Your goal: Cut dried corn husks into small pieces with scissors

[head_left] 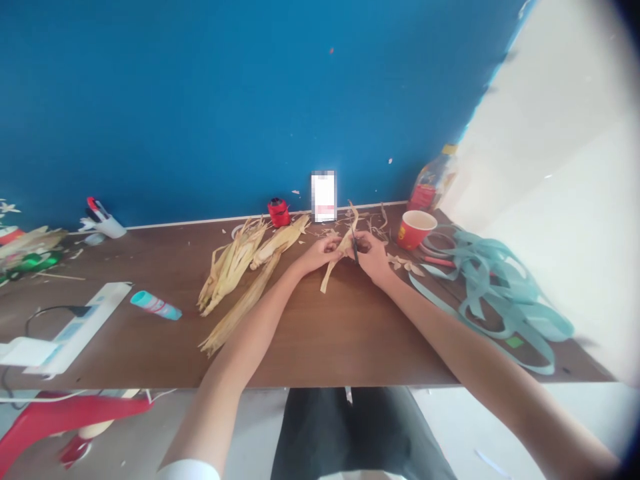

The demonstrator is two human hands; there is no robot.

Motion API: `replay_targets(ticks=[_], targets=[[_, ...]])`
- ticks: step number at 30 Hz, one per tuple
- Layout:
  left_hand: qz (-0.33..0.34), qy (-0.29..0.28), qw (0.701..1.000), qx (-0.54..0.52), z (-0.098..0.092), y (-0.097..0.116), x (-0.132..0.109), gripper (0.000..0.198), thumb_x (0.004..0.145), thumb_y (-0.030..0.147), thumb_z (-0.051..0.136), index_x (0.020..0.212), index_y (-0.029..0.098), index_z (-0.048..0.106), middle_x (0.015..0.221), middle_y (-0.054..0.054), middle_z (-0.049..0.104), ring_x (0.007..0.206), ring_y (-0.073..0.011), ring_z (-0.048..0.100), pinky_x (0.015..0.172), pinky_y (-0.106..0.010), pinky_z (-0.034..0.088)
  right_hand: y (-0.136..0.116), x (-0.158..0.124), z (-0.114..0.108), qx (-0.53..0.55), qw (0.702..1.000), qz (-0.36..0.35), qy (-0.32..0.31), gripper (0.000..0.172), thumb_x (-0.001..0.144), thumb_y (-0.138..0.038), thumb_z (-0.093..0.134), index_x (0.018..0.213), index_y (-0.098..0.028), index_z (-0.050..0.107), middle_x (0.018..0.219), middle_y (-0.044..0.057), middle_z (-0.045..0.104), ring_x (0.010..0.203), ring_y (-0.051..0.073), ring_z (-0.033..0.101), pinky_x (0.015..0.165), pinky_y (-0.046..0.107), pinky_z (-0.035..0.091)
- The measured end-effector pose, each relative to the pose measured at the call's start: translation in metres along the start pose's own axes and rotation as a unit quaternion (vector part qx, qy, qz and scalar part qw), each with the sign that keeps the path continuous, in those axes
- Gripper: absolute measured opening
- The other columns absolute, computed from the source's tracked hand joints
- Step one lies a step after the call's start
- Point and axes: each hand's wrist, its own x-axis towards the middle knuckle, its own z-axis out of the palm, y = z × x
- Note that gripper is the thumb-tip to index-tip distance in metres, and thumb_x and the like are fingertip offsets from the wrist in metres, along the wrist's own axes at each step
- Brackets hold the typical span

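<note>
1. Brown wooden desk [330,340] stands against a blue wall [250,100], and both arms reach over it from the near side.
2. Bundles of dried corn husks [233,267] lie on the left of the desk. On the right side are a red paper cup [416,229] and pale teal paper strips [500,300].
3. Left hand [320,255] and right hand [373,257] work close together above the middle of the desk.
4. Husk strip [336,265] lies between them, its long axis running from near-left to far-right. Left hand is closed around it and is the nearer hand.
5. Right hand pinches a narrow black tool [355,248], which stands almost upright, just right of the strip. Its exact kind I cannot tell.
</note>
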Motion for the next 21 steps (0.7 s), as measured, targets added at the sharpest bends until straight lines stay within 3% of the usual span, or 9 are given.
replay_targets(ticks=[5, 10, 15, 18, 21], targets=[[0.026, 0.025, 0.999, -0.016, -0.002, 0.0, 0.0, 0.028, 0.078, 0.038, 0.07, 0.093, 0.015, 0.061, 0.09, -0.003, 0.063, 0.087, -0.0159, 0.061, 0.086, -0.031, 0.047, 0.0, -0.001, -0.001, -0.025, 1.0, -0.01, 0.001, 0.035, 0.064, -0.022, 0.07, 0.098, -0.019, 0.063, 0.074, -0.002, 0.063, 0.064, 0.013, 0.055, 0.062, 0.027, 0.045], [0.037, 0.047, 0.996, -0.072, -0.004, -0.003, 0.001, 0.035, 0.072, 0.033, 0.076, 0.093, 0.017, 0.054, 0.088, 0.0, 0.06, 0.082, -0.0123, 0.059, 0.082, -0.028, 0.047, -0.002, -0.001, 0.0, -0.06, 0.998, -0.007, 0.01, 0.035, 0.062, -0.021, 0.069, 0.097, -0.018, 0.064, 0.071, -0.002, 0.061, 0.064, 0.013, 0.053, 0.062, 0.026, 0.043], [0.048, 0.069, 0.994, -0.073, -0.007, -0.006, 0.002, 0.03, 0.072, 0.029, 0.076, 0.096, 0.014, 0.066, 0.102, -0.006, 0.066, 0.092, -0.0155, 0.06, 0.087, -0.029, 0.045, -0.008, -0.002, -0.001, -0.068, 0.996, 0.038, 0.048, 0.038, 0.063, -0.028, 0.07, 0.099, -0.017, 0.064, 0.071, -0.001, 0.061, 0.064, 0.013, 0.053, 0.059, 0.026, 0.043], [0.037, 0.115, 0.984, -0.132, -0.01, -0.009, 0.003, 0.033, 0.072, 0.024, 0.073, 0.104, 0.015, 0.071, 0.103, -0.007, 0.068, 0.087, -0.0147, 0.061, 0.082, -0.029, 0.046, -0.019, -0.001, -0.006, -0.071, 0.995, 0.069, 0.006, 0.037, 0.06, -0.03, 0.074, 0.094, -0.017, 0.066, 0.063, -0.003, 0.057, 0.058, 0.012, 0.049, 0.055, 0.025, 0.041], [0.039, 0.172, 0.959, -0.221, -0.013, -0.011, 0.004, 0.043, 0.066, 0.018, 0.074, 0.11, 0.018, 0.071, 0.095, -0.004, 0.069, 0.069, -0.0092, 0.057, 0.069, -0.026, 0.045, -0.036, 0.003, -0.016, -0.084, 0.984, 0.118, -0.104, 0.031, 0.062, -0.032, 0.075, 0.088, -0.015, 0.069, 0.058, -0.002, 0.058, 0.054, 0.011, 0.049, 0.051, 0.024, 0.039]])
